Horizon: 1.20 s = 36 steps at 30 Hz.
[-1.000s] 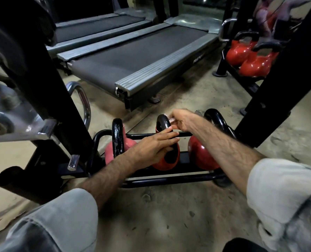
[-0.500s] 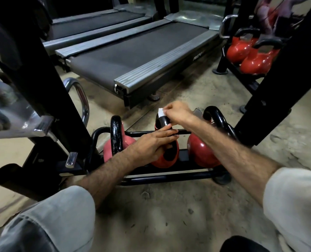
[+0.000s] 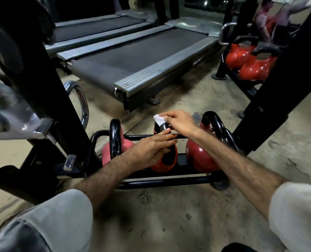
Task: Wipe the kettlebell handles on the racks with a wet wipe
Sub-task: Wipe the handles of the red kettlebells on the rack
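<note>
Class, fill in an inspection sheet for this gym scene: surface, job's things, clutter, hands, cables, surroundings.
Surface: worn concrete floor, stained.
Job's things: three kettlebells on low rack; white wipe on middle kettlebell handle.
Clutter: nothing seen.
Hands: right hand pinches the wipe; left hand steadies the middle kettlebell.
Cables: nothing seen.
Surroundings: treadmills ahead; second kettlebell rack, far right.

Two grey treadmills (image 3: 132,57) stand on the stained floor (image 3: 169,215).
</note>
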Tool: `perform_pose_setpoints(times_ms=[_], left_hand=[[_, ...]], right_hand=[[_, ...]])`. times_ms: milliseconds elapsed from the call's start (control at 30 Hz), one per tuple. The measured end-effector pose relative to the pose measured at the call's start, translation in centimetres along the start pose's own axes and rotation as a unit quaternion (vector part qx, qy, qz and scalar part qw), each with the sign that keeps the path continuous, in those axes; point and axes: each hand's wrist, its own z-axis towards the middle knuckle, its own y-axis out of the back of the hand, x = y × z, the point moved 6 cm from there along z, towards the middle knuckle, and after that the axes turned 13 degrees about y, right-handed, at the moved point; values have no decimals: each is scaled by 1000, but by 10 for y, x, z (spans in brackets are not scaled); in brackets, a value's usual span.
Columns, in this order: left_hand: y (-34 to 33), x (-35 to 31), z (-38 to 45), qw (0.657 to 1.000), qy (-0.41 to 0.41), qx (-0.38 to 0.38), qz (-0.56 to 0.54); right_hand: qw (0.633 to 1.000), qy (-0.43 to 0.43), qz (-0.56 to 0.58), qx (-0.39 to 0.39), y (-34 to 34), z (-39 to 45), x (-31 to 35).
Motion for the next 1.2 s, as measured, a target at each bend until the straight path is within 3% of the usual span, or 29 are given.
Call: perform_pose_setpoints(times_ms=[167, 333, 433, 500, 667, 767, 900, 967, 1100, 1200], left_hand=[[-1, 0, 1, 1000, 11, 8, 3], [0, 1, 2, 1000, 9, 19, 2], [2, -1, 1, 1000, 4, 23, 1], [3, -1, 1, 1000, 6, 20, 6], [3, -1, 1, 1000, 14, 25, 11], [5, -3, 0, 1000, 11, 19, 6], [8, -6, 1, 1000, -4, 7, -1], [6, -7, 1, 1000, 0, 12, -6], [2, -1, 0, 1000, 9, 12, -9], [2, -1, 0, 1000, 9, 16, -5]], right_hand=[[962, 116, -185, 163, -19, 32, 19], [827, 112, -419, 359, -46, 62, 32], [761, 106, -505, 395, -61, 64, 45], [741, 106, -530, 399, -62, 61, 51], [774, 120, -514, 351, -59, 60, 54], [738, 177, -564, 326, -76, 58, 60], [692, 201, -595, 357, -96, 53, 64], [704, 180, -580, 368, -88, 57, 65], [787, 43, -498, 362, -60, 75, 52], [768, 80, -516, 371, -67, 74, 51]])
